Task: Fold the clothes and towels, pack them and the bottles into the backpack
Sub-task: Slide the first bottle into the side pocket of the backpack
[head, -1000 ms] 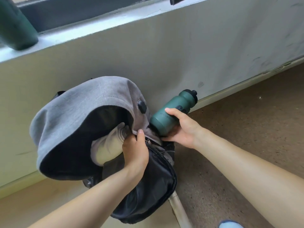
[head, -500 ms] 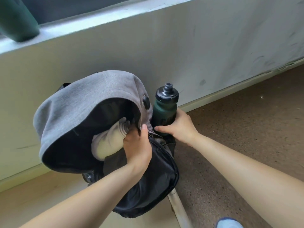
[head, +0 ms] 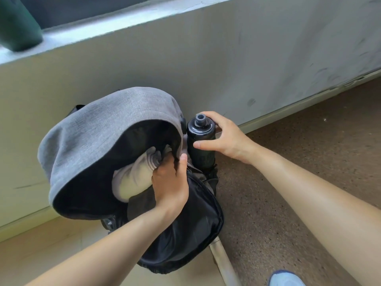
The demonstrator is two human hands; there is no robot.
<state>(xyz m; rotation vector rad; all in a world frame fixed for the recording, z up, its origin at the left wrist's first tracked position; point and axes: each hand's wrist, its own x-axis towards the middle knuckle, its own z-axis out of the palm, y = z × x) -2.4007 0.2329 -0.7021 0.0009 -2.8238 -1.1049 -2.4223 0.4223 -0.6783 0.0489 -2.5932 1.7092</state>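
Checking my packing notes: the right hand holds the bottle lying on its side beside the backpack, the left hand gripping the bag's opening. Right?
No: in the head view the bottle stands upright, cap up. The right hand does hold it beside the backpack; the left hand grips the bag's opening.

The blurred dark green cylindrical bottle [head: 18,25] is running off the top-left corner, the bottom edge is cutting the pale blue shoe [head: 285,278], the grey fabric backpack [head: 99,141] is hiding the base of the black-capped dark bottle [head: 203,159], and the left hand [head: 171,182] is covering part of the cream rolled towel [head: 132,180].
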